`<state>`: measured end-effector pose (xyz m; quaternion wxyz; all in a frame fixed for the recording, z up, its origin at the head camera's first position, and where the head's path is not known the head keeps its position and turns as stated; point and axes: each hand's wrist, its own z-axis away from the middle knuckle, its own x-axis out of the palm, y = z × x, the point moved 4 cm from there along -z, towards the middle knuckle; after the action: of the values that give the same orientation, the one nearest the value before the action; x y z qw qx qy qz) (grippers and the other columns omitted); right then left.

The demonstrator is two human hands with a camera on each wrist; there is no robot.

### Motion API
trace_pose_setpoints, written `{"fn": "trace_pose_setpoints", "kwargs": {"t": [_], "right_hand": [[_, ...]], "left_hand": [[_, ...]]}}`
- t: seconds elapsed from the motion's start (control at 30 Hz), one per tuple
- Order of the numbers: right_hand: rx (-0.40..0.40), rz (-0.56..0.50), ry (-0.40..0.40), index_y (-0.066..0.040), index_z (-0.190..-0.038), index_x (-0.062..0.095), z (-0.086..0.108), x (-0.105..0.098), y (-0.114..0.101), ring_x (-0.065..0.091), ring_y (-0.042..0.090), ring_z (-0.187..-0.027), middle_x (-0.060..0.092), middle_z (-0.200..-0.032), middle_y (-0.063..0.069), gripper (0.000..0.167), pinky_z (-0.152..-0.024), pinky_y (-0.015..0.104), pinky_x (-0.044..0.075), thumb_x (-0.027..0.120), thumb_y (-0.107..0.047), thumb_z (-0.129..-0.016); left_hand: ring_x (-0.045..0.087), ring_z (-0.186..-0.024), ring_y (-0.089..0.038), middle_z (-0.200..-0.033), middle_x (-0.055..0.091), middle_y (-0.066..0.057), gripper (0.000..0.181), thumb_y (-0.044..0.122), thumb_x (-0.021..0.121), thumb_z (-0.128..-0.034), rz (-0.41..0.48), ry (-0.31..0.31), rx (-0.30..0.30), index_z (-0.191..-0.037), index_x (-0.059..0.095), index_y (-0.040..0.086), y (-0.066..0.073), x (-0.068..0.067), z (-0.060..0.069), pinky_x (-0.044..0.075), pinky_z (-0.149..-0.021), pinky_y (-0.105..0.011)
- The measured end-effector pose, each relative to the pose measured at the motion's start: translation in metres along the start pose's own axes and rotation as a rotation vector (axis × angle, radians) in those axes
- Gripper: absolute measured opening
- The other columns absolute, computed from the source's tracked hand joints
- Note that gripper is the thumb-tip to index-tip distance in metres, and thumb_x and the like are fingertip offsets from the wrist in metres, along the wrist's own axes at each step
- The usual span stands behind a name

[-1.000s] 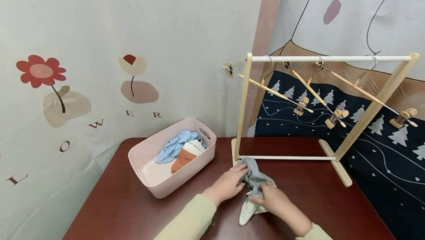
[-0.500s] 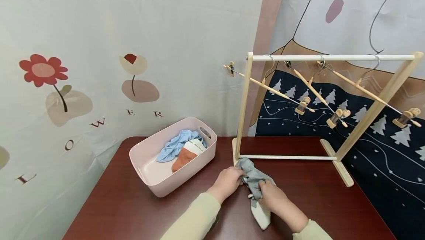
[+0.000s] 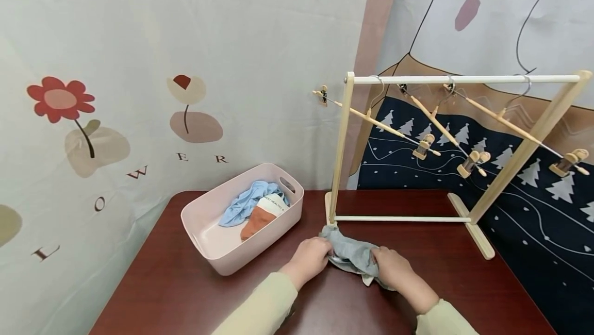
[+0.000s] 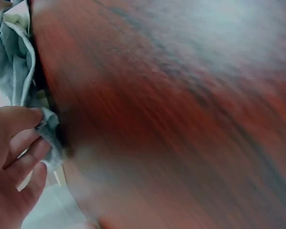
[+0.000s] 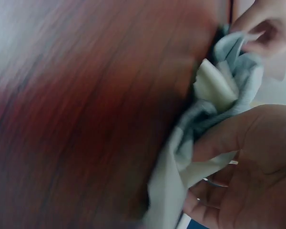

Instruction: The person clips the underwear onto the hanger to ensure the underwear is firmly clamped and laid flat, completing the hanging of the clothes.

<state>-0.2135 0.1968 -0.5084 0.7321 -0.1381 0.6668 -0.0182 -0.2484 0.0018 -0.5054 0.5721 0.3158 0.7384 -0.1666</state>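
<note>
A grey cloth with whitish parts (image 3: 352, 252) is stretched between both hands, low over the table in front of the rack. The left hand (image 3: 310, 258) pinches its left end; in the left wrist view the thumb and fingers of that hand (image 4: 19, 157) hold the grey edge (image 4: 50, 129). At the cloth's right end the right hand (image 3: 394, 270) grips it. The right wrist view shows the cloth (image 5: 167, 191) bunched and folded, with the right hand's thumb (image 5: 219, 136) over it and a pale piece (image 5: 214, 86) sticking out between the hands.
A pink basket (image 3: 209, 206) holding a light blue cloth (image 3: 246, 203) and an orange-white one (image 3: 260, 219) stands left. Behind the hands, a wooden rack (image 3: 341, 154) carries three clip hangers (image 3: 390, 131) on its top bar (image 3: 464, 79). Dark red table (image 3: 185, 299) beneath.
The grey cloth has swung from hanging towards the table's front to lying stretched sideways between the hands. The right hand has moved slightly right, the left slightly left, and both hold the cloth.
</note>
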Motion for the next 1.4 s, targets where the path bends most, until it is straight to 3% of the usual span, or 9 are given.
{"fn": "trace_pose_setpoints", "kwargs": {"t": [0.2,0.5,0.67,0.73,0.8,0.97,1.07,1.23,1.4], "right_hand": [[-0.026,0.082,0.106,-0.014,-0.075,0.052,-0.009,0.001,0.014,0.052,0.024,-0.074,0.053,-0.078,0.003,0.022,-0.055,0.039,0.043,0.066,0.002,-0.072],[-0.060,0.094,0.214,-0.014,-0.073,0.053,-0.024,0.002,0.021,0.050,0.026,-0.076,0.051,-0.079,0.003,0.025,-0.052,0.038,0.042,0.065,0.007,-0.068],[-0.064,0.037,0.298,-0.012,-0.078,0.056,-0.025,-0.004,0.021,0.051,0.026,-0.077,0.052,-0.082,0.004,0.020,-0.054,0.038,0.042,0.060,0.006,-0.072],[-0.038,-0.009,0.292,-0.012,-0.083,0.057,-0.024,-0.006,0.023,0.050,0.025,-0.077,0.053,-0.085,0.004,0.017,-0.055,0.037,0.042,0.057,0.004,-0.077],[-0.002,-0.052,0.277,-0.010,-0.088,0.058,-0.023,-0.009,0.028,0.052,0.026,-0.081,0.055,-0.090,0.007,0.015,-0.057,0.039,0.043,0.055,0.002,-0.081],[0.098,-0.117,0.194,-0.005,-0.102,0.059,-0.020,-0.014,0.043,0.054,0.034,-0.095,0.058,-0.103,0.015,0.015,-0.066,0.047,0.047,0.055,-0.011,-0.089],[0.147,-0.131,0.112,0.000,-0.105,0.059,-0.018,-0.015,0.050,0.054,0.036,-0.097,0.057,-0.103,0.018,0.026,-0.069,0.050,0.048,0.057,-0.023,-0.092],[0.173,-0.100,0.004,0.000,-0.102,0.061,-0.015,-0.011,0.052,0.054,0.035,-0.094,0.058,-0.102,0.018,0.037,-0.070,0.049,0.048,0.065,-0.033,-0.086],[0.150,-0.073,-0.031,-0.008,-0.089,0.059,-0.016,-0.006,0.046,0.055,0.026,-0.082,0.061,-0.092,0.010,0.025,-0.063,0.041,0.045,0.074,-0.025,-0.079]], "left_hand": [[0.061,-0.072,-0.005,-0.076,0.065,0.012,0.015,0.008,0.071,-0.0719,0.017,-0.058,-0.013,-0.076,0.071,0.022,-0.005,-0.008,0.014,0.049,-0.062,-0.022],[0.060,-0.071,-0.005,-0.074,0.064,0.014,0.014,0.010,0.073,-0.0710,0.028,-0.126,-0.018,-0.076,0.069,0.023,-0.013,-0.018,0.033,0.049,-0.062,-0.023],[0.054,-0.067,0.001,-0.071,0.061,0.016,0.009,0.021,0.078,-0.0724,0.155,-0.240,-0.027,-0.076,0.070,0.024,-0.017,-0.025,0.042,0.045,-0.061,-0.019],[0.051,-0.063,0.004,-0.067,0.060,0.018,0.009,0.027,0.078,-0.0726,0.246,-0.264,-0.045,-0.075,0.070,0.026,-0.020,-0.029,0.044,0.042,-0.059,-0.016],[0.051,-0.062,0.006,-0.065,0.058,0.019,0.009,0.031,0.077,-0.0736,0.324,-0.237,-0.074,-0.074,0.069,0.026,-0.024,-0.035,0.043,0.041,-0.058,-0.014],[0.051,-0.068,-0.003,-0.073,0.055,0.011,0.008,0.024,0.070,-0.0799,0.351,-0.019,-0.194,-0.079,0.063,0.022,-0.032,-0.043,0.037,0.042,-0.060,-0.018],[0.052,-0.079,-0.010,-0.085,0.056,0.003,0.009,0.022,0.067,-0.0846,0.325,0.039,-0.285,-0.088,0.062,0.016,-0.033,-0.038,0.032,0.045,-0.067,-0.025],[0.059,-0.090,-0.019,-0.098,0.063,-0.004,0.021,0.028,0.064,-0.0893,0.318,-0.057,-0.347,-0.101,0.065,0.011,-0.029,-0.022,0.025,0.049,-0.075,-0.035],[0.057,-0.078,-0.010,-0.086,0.062,0.001,0.027,0.028,0.072,-0.0820,0.319,-0.138,-0.309,-0.104,0.068,0.012,-0.025,-0.014,0.026,0.047,-0.067,-0.027]]}}
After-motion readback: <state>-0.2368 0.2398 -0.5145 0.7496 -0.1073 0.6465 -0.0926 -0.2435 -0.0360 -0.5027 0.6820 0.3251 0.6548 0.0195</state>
